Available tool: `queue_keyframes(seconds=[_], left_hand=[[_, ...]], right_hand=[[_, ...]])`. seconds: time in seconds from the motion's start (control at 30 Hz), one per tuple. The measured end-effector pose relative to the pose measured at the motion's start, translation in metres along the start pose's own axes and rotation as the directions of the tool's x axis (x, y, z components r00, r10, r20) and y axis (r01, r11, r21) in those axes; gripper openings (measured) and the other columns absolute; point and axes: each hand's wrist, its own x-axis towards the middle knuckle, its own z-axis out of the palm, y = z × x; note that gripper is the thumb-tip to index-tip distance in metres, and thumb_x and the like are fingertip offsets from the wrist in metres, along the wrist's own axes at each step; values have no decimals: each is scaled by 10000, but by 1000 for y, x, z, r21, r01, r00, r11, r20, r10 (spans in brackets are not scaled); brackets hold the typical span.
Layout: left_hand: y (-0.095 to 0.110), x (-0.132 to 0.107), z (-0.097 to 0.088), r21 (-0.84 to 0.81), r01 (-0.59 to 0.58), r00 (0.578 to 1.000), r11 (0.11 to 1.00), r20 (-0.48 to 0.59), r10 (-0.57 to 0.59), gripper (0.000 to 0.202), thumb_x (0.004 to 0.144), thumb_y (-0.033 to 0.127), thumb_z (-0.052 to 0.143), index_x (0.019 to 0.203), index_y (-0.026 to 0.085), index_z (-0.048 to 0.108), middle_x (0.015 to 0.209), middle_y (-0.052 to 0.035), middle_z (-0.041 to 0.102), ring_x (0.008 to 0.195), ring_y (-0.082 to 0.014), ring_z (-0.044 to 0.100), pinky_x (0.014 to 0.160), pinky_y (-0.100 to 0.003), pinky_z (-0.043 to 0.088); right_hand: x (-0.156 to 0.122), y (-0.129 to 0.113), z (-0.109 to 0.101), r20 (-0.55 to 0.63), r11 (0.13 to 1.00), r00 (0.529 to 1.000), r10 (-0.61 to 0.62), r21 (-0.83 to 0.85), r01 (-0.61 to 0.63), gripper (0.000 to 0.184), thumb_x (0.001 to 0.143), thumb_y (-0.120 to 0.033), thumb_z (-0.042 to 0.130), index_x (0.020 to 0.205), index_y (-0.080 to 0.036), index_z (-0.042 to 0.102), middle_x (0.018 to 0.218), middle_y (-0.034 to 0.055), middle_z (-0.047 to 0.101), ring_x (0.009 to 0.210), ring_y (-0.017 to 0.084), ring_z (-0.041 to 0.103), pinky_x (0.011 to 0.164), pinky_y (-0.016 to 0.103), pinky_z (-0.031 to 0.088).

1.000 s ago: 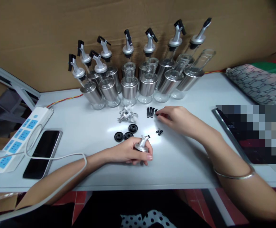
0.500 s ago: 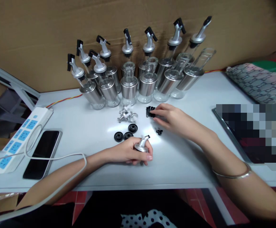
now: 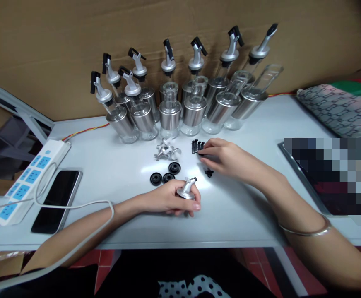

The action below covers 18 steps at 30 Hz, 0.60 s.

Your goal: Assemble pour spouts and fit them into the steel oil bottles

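My left hand (image 3: 182, 198) is closed around a silver pourer spout (image 3: 186, 189) with a black tip, held upright just above the table. My right hand (image 3: 220, 153) reaches to a row of small black levers (image 3: 196, 146), its fingers closed on one black lever (image 3: 201, 153) at the row's near right end. Just below that hand lies a little cluster of tiny black plugs (image 3: 209, 172). Silver pourer spouts (image 3: 167, 150) are piled left of the levers. Three round black stoppers (image 3: 174, 167) lie between that pile and my left hand.
Several glass bottles with steel sleeves (image 3: 170, 114) line the back, some topped with pourers (image 3: 196, 62), others uncapped. At left are a phone (image 3: 56, 200), a power strip (image 3: 28, 182) and a white cable (image 3: 84, 203) crossing my left forearm. A patterned bag (image 3: 338, 107) lies at back right.
My right fingers have shifted slightly down at the row of levers, and one lever has come nearer, out of the row. My left hand keeps its hold on the spout.
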Motion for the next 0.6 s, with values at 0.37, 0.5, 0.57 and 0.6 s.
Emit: queue_keyframes(seconds=[0.37,0.5,0.57,0.6], left_hand=[[-2,0,-1,-22,-27,999,999,19,28,287,770,387,685,808,136,552,639,18,604,394,-20,400,316,-128,271],[-3,0,-1,-23,-30,999,999,21,30,297,769,395,688,813,134,554,645,18,607,396,-17,400,316,-126,268],[-3,1,-1,-24,-25,999,999,20,26,310,765,406,693,817,134,556,649,18,610,397,-17,402,316,-125,270],[-3,1,-1,-26,-24,1000,999,19,24,318,761,414,696,816,134,556,648,19,609,397,-17,402,316,-126,269]], right_hand=[[1,-8,4,-48,998,997,-56,-32,55,274,874,-245,520,1024,-106,702,961,163,604,910,283,582,793,420,496],[1,-7,4,-44,997,997,-69,-24,68,273,882,-252,517,1013,-117,714,924,145,601,891,270,576,785,404,487],[1,-6,5,-50,997,996,-72,-27,71,282,884,-251,518,1024,-102,711,912,143,595,879,266,566,783,398,484],[1,-6,5,-55,997,996,-74,-31,72,289,883,-251,519,1038,-94,706,911,144,590,875,266,558,783,397,482]])
